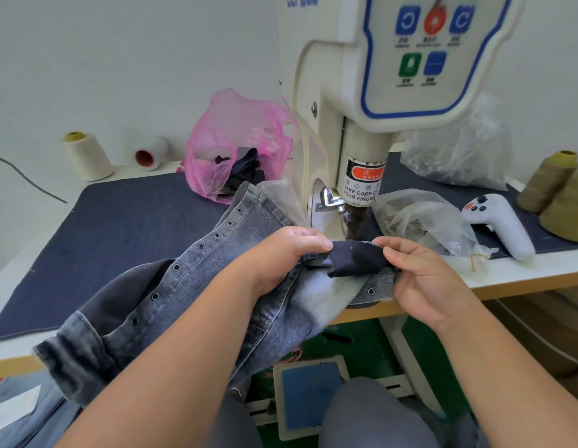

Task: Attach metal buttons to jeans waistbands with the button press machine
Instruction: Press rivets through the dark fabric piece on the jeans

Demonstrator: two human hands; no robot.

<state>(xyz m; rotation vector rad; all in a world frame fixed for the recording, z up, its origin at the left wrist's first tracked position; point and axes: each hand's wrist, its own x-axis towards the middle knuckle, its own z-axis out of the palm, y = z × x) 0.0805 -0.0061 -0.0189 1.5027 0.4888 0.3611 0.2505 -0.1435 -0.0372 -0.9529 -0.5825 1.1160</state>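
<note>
Grey washed denim garment [190,295] with a row of metal eyelets lies across the table edge and hangs toward my lap. A small dark cloth patch [357,258] sits on the denim right under the cream button press machine's punch head [355,221], with a red laser dot on it. My left hand [281,257] grips the denim and pinches the patch's left end. My right hand [420,276] pinches the patch's right end and the denim edge below it.
A pink plastic bag [236,147] of dark scraps sits behind the denim. Clear plastic bags [423,215] and a white handheld controller [497,221] lie right of the machine. Thread cones [85,156] stand at back left, olive ones [559,192] at far right. A blue foot pedal [310,396] is below.
</note>
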